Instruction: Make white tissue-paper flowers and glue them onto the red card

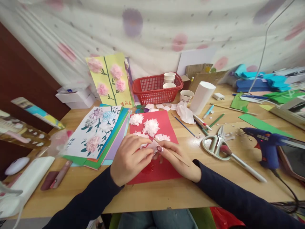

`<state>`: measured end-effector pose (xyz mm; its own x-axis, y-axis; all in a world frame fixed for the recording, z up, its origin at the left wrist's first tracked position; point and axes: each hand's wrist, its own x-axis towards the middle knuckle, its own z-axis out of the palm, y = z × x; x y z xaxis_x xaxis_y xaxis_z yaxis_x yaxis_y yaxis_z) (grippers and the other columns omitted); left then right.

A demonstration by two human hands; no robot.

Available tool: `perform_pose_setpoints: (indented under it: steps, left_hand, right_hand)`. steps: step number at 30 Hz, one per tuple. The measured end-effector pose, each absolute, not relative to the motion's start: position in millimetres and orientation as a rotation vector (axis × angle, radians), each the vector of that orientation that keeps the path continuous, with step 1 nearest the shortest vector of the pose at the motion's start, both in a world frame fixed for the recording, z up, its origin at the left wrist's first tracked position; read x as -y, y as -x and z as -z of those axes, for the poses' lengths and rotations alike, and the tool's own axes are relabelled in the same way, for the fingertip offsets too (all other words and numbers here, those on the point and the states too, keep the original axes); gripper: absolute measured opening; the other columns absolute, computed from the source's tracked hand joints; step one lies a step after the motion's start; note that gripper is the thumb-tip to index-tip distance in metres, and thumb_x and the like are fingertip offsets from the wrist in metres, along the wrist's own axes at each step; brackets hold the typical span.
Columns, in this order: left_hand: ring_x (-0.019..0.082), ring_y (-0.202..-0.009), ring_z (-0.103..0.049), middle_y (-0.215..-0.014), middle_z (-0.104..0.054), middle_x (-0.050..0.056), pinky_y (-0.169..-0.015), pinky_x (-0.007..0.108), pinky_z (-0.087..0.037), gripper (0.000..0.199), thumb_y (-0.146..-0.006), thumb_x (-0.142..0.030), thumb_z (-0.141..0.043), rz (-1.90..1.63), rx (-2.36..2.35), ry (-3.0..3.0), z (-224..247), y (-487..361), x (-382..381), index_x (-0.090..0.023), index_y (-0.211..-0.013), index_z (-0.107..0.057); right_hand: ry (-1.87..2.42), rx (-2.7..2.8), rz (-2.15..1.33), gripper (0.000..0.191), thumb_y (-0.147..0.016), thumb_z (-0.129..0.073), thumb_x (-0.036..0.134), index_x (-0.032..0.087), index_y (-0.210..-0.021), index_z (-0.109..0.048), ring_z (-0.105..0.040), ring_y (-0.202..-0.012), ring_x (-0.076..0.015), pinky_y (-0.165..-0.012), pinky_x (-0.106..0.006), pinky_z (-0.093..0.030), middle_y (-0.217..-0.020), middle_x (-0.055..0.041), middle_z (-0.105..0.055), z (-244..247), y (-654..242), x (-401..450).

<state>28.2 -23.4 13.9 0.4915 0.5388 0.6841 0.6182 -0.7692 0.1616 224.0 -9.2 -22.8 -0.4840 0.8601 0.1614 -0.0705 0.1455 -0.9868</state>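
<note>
Over the red paper sheet (pixel 170 127), my two hands meet at a small pale piece of thin paper (pixel 153 145). The fingers of my left hand (pixel 133 157) pinch it from the left. My right hand (pixel 179 159) closes on its other side, thumb on top. A thin wooden stick (pixel 177 156) also lies in my right hand, slanting across it. Fluffy white paper flowers (pixel 151 127) sit on the red sheet just beyond my fingers, and the nearer ones are partly covered by my hands. A shiny patch (pixel 150 170) shows on the sheet beneath them.
At the right lie scissors (pixel 216 144), a brush (pixel 243 162) and a blue glue gun (pixel 264 143). A red basket (pixel 154 100) with paper cups stands behind. Left are stacked coloured papers (pixel 111 149) under a flower picture (pixel 95 127); a yellow flower card (pixel 109 79) leans at the back.
</note>
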Motion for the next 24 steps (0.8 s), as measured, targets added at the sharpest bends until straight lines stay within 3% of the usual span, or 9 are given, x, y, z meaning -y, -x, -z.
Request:
perform_pose_setpoints:
  steps: [8, 15, 18, 24]
  left_hand:
    - [0.021, -0.106, -0.067, -0.116, -0.068, 0.01, -0.093, 0.035, -0.053, 0.013, -0.082, -0.007, -0.061, 1.141, 1.315, 3.002, -18, -26, 27, -0.019, -0.079, -0.066]
    - [0.016, -0.087, -0.069, -0.094, -0.073, 0.004, -0.081, 0.028, -0.055, 0.013, -0.083, -0.008, -0.062, 1.17, 1.385, 3.186, -22, -28, 22, -0.02, -0.078, -0.065]
    - [0.016, -0.081, -0.069, -0.085, -0.074, 0.003, -0.077, 0.029, -0.055, 0.011, -0.085, -0.011, -0.063, 1.176, 1.463, 3.18, -23, -28, 21, -0.02, -0.078, -0.065]
    - [0.016, -0.077, -0.07, -0.085, -0.074, 0.003, -0.074, 0.028, -0.057, 0.004, -0.084, -0.017, -0.065, 1.306, 1.813, 3.141, -22, -27, 22, -0.02, -0.087, -0.065]
  right_hand:
    - [0.867, 1.823, -1.365, 0.027, -0.096, -0.051, 0.032, 0.016, -0.082, -0.066, -0.064, -0.066, -0.0154, -0.065, -0.027, -0.05, -0.071, -0.0028, -0.069, 20, -227, 10]
    - [0.732, 1.85, -1.47, 0.029, -0.095, -0.046, 0.028, 0.016, -0.078, -0.067, -0.067, -0.072, -0.017, -0.068, -0.028, -0.053, -0.075, -0.0045, -0.071, 17, -230, 10]
    - [0.696, 1.876, -1.478, 0.022, -0.09, -0.051, 0.027, 0.016, -0.082, -0.068, -0.068, -0.073, -0.0178, -0.068, -0.028, -0.053, -0.078, -0.0047, -0.071, 14, -231, 10]
    - [0.662, 1.887, -1.468, 0.023, -0.093, -0.052, 0.029, 0.015, -0.083, -0.068, -0.068, -0.074, -0.0171, -0.071, -0.028, -0.053, -0.081, -0.0063, -0.073, 13, -231, 10]
